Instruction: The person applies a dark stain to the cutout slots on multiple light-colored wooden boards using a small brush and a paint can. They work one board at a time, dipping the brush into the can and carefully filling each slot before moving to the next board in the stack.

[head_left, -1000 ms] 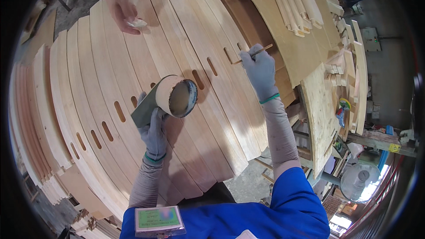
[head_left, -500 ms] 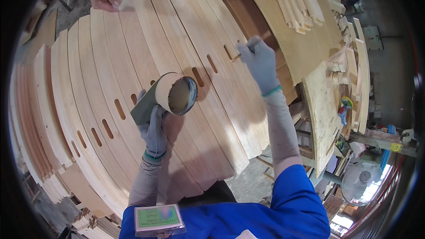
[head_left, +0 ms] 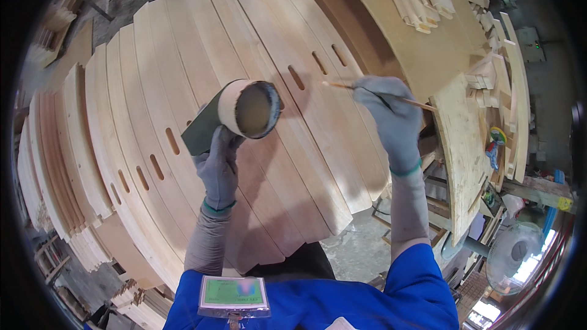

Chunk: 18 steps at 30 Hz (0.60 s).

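Left hand (head_left: 221, 168): gripping pale cup (head_left: 228, 107) with grey-green side piece (head_left: 202, 129), above slotted wooden boards (head_left: 183, 73) | Right hand (head_left: 391, 125): closed around thin stick (head_left: 340, 85), right of cup, tip over boards

Grey floor (head_left: 345, 245), dim wall (head_left: 555, 85), bright light (head_left: 548, 243) behind a fan (head_left: 517, 252)

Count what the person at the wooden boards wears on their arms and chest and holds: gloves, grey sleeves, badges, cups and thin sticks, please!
Gloves: 2 (left hand, right hand)
Grey sleeves: 2
Badge: 1
Cup: 1
Thin stick: 1
Total: 7
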### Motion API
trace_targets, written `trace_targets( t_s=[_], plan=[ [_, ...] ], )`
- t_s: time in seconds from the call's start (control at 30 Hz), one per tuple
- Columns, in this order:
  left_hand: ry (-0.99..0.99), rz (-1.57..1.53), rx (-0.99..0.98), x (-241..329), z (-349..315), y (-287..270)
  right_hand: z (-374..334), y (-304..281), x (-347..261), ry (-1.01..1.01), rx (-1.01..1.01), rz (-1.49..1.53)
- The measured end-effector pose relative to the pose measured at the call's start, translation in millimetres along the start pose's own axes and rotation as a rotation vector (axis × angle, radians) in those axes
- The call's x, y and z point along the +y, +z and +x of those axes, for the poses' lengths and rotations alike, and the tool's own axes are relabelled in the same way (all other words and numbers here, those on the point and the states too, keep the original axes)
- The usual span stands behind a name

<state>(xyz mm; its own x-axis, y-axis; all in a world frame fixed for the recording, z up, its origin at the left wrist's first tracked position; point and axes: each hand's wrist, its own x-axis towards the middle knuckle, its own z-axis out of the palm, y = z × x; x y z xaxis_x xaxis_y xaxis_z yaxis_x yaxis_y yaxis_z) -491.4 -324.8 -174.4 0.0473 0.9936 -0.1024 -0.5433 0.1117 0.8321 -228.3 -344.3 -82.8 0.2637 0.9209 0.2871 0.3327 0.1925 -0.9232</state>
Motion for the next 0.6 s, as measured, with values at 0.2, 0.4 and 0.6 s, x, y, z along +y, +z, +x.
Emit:
trace_targets(
  t_s=[0.2, 0.4, 0.6],
  plan=[
    [0.052, -0.156, 0.074, 9.6, -18.4, 47.8, -35.6, 27.2, -26.2, -0.195, 0.039, -0.016],
    [0.141, -0.129, 0.114, 4.8, -26.7, 54.0, -84.0, 42.9, -41.7, -0.230, -0.118, -0.037],
    [0.105, -0.243, 0.065, 8.6, -25.3, 45.2, -97.3, 34.2, -53.2, -0.174, -0.057, 0.321]
  ],
)
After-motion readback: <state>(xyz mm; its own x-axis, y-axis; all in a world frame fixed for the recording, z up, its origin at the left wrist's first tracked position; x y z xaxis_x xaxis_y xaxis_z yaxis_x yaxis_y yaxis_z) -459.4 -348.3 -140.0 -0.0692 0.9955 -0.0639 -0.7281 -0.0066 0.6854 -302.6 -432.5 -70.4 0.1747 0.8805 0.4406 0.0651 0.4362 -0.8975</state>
